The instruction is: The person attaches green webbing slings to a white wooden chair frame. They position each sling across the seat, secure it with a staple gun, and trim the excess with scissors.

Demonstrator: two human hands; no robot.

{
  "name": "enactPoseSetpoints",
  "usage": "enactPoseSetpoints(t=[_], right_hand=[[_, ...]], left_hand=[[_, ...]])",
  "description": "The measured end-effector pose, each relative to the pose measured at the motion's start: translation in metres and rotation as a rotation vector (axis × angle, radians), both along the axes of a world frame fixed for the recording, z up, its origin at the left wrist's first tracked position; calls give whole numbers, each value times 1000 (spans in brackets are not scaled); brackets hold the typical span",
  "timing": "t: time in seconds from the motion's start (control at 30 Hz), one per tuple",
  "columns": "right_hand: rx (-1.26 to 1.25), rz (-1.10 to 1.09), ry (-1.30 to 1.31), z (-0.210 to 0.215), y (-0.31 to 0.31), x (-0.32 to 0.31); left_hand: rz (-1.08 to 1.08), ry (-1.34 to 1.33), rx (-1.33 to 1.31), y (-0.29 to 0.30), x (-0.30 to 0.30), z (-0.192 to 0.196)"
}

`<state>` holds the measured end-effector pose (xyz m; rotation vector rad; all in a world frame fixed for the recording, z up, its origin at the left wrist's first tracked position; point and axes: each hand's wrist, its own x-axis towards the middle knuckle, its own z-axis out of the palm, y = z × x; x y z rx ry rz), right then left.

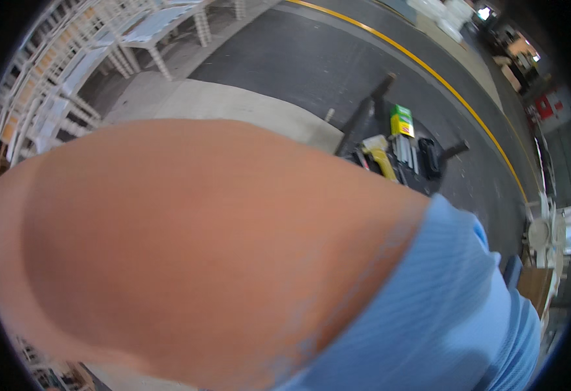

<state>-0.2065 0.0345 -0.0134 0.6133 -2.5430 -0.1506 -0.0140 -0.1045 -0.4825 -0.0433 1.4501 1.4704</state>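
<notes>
A bare arm (220, 254) fills most of the picture, very close and blurred. It comes out of a light blue sleeve (422, 300) at the lower right and reaches across to the left edge. Neither of my hands shows, and I cannot tell which arm this is. Beyond the arm, a dark round-topped stand (436, 133) holds a green and yellow box (401, 121), a yellow-handled brush (383, 161), several grey sticks (404, 150) and a black object (428, 158). The arm hides part of the stand.
White chair-like frames (155, 29) with pale seats crowd the upper left. A yellow line (422, 62) curves over the dark grey floor (279, 58). At the right edge are a cardboard box (534, 287) and white round-backed furniture (540, 231).
</notes>
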Motion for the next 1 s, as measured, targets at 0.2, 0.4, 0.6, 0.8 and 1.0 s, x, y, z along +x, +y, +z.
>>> enactPoseSetpoints(t=[0.2,0.4,0.6,0.8,1.0], right_hand=[[-2,-24,76,-6,-18,-13],[-425,-363,-937,-218,25,65],[-633,-732,-1672,-400,30,206],[-1299,-800,-1437,-447,5,210],[-1209,-728,-1527,-439,13,219]], left_hand=[[41,22,-52,-4,2,2],[-50,-43,-91,-13,-9,4],[-132,-204,-115,-25,9,7],[-187,-165,-233,-19,17,16],[-388,748,-553,-30,15,51]])
